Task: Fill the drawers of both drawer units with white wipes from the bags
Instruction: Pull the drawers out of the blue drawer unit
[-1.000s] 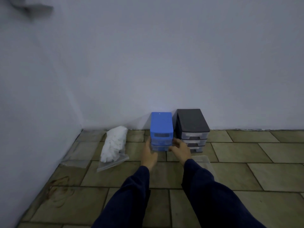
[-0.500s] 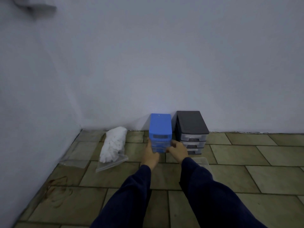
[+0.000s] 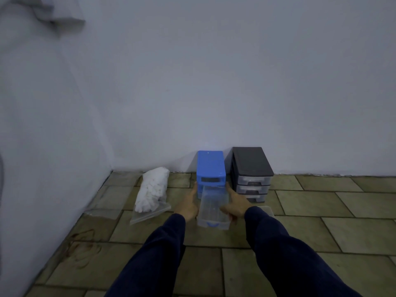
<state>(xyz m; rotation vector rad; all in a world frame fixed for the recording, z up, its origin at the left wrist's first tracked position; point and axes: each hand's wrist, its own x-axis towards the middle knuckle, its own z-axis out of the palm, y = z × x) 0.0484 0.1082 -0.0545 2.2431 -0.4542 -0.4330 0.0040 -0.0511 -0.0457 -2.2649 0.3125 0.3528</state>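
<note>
Two hands (image 3: 188, 205) (image 3: 236, 205) flanking clear drawer (image 3: 213, 205)

- The head camera is looking forward and down from above both sleeves, facing a corner of white walls.
- It is sitting close behind the fingers (image 3: 194, 190) (one view only).

The room was dim, with a cool bluish cast. Detail was soft, and wide-angle distortion bent the edges.
</note>
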